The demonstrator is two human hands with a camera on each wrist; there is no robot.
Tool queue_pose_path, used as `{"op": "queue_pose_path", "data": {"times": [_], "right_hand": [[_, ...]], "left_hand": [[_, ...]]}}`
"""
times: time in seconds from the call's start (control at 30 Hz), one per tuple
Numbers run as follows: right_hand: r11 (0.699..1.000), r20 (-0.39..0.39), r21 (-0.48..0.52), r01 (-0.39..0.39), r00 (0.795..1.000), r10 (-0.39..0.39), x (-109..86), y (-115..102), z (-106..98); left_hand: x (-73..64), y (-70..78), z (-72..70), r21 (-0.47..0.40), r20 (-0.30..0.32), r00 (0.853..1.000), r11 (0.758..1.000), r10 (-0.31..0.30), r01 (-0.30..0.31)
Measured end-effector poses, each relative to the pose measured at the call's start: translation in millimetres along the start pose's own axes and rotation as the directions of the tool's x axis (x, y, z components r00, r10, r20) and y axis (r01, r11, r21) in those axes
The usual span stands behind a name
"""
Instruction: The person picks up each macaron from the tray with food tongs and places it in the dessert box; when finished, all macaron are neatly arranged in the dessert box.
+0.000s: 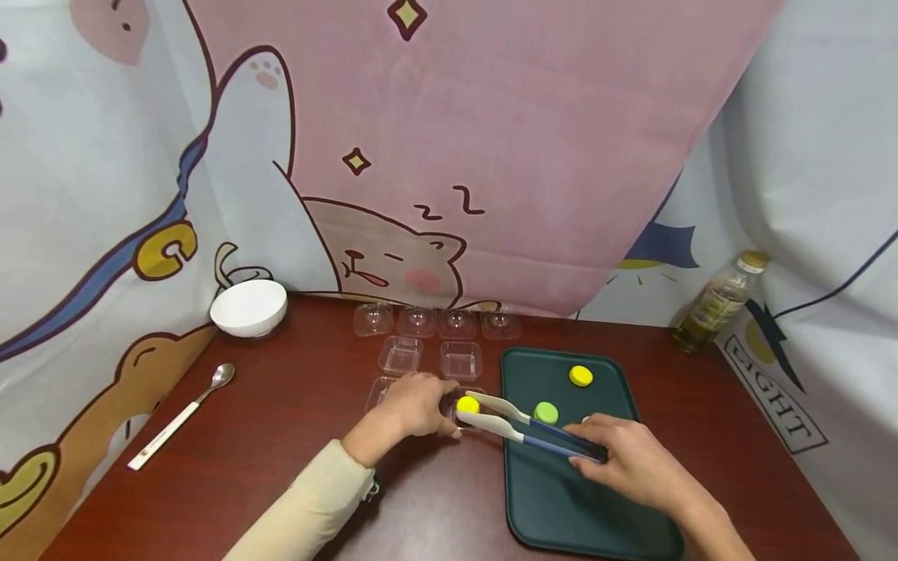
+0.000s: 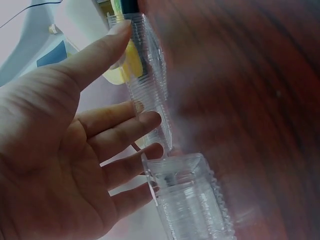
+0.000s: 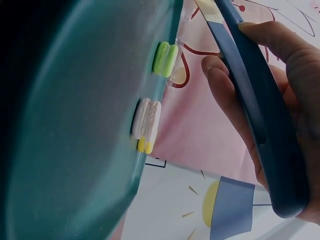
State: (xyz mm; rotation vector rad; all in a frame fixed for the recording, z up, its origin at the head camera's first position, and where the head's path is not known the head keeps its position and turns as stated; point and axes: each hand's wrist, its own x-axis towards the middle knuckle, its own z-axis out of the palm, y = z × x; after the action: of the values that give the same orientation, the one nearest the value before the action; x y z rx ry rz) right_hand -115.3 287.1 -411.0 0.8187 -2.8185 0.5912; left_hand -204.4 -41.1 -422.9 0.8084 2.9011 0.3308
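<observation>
My right hand [image 1: 624, 460] grips a pair of tongs [image 3: 250, 95] with blue handles and cream tips. Between the tips sits a yellow macaron [image 1: 468, 405], inside the walls of a small clear plastic box [image 2: 150, 75]. My left hand [image 1: 418, 405] holds that box, thumb at one end of its rim and fingers toward the other. Beside the fingertips stands another clear box [image 2: 185, 200]. On the dark green tray [image 1: 554, 499] lie a green macaron [image 1: 546, 413], a yellow macaron [image 1: 581, 375] and a white macaron [image 3: 147, 119], the white one mostly hidden by my right hand in the head view.
Behind the hands are two clear boxes [image 1: 461, 360] and a row of several clear domed lids [image 1: 457, 322]. A white bowl [image 1: 249, 308] and a spoon [image 1: 182, 417] lie to the left. An oil bottle [image 1: 719, 304] stands at the back right, near the cloth wall.
</observation>
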Motion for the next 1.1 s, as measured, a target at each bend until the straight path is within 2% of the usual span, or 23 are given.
{"op": "queue_pose_path", "data": {"times": [0.43, 0.77, 1.1], "right_hand": [[0.998, 0.022, -0.053, -0.018, 1.0, 0.019, 5.4, -6.1, -1.5], [0.998, 0.046, -0.049, -0.038, 0.998, 0.04, 4.2, -6.9, -1.4], [0.999, 0.039, -0.033, -0.017, 0.999, 0.018, 4.7, -6.3, -1.2]], "left_hand": [[-0.5, -0.7, 1.4, 0.002, -0.02, 1.0, 1.0, 0.002, -0.002], [-0.4, 1.8, 2.7, 0.008, -0.018, 1.0, 1.0, 0.006, -0.006], [0.5, 1.5, 2.5, 0.02, -0.025, 1.0, 1.0, 0.012, -0.011]]}}
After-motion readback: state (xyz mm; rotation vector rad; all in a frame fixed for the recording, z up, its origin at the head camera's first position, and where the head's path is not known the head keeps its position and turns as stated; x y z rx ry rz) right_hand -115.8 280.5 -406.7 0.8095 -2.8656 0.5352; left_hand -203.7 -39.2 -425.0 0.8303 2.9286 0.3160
